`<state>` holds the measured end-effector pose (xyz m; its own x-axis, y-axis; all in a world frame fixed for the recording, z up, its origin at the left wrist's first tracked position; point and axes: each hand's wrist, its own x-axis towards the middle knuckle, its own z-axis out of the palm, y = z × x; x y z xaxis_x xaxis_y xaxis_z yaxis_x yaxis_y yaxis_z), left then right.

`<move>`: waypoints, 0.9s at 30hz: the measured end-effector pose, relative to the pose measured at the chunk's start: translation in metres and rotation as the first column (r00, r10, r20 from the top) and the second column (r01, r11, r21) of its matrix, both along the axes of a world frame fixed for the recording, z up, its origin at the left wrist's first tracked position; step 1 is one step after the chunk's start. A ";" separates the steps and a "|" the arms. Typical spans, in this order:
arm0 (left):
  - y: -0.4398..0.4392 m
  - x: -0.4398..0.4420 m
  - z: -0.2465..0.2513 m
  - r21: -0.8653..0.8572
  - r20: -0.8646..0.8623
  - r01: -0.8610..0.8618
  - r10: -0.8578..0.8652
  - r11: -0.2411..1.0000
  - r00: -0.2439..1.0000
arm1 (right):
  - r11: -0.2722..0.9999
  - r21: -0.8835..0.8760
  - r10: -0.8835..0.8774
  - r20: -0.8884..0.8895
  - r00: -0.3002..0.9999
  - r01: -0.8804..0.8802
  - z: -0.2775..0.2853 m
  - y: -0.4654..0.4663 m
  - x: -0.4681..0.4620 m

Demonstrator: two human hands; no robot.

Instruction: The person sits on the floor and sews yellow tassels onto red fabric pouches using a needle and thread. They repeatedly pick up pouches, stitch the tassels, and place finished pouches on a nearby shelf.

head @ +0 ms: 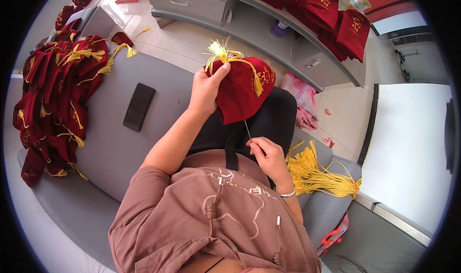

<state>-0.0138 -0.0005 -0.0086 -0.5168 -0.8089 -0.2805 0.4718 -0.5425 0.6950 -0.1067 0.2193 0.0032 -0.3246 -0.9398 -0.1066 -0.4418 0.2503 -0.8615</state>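
My left hand grips the top edge of a dark red velvet pouch with gold lettering, above my lap. A yellow tasselled cord lies across the pouch at my fingers, one tassel up and one hanging down its face. Lower right, my right hand pinches a thin metal rod, whose far end is hidden at the pouch's lower edge. Beside my right hand, a bundle of yellow tasselled cords lies on the grey sofa. Whether the rod has a hook or a point cannot be seen.
A heap of red pouches with yellow tassels covers the sofa's left side. A black phone lies on the grey seat. More red pouches are stacked on the grey cabinet ahead. Pink cloth lies beside my knee.
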 end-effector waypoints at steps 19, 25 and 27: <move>-0.005 -0.010 -0.020 -0.024 0.189 -0.118 0.120 0.993 0.975 | 0.997 -0.068 -0.042 -0.226 0.973 0.027 -0.018 -0.012 0.012; -0.037 0.006 -0.021 0.046 0.076 -0.134 0.130 0.990 0.989 | 1.000 0.003 -0.012 -0.109 0.994 0.013 -0.017 0.010 0.016; -0.029 0.007 -0.023 0.055 0.009 -0.038 0.038 0.998 0.999 | 0.999 0.044 -0.032 -0.023 0.999 0.033 -0.016 0.009 0.012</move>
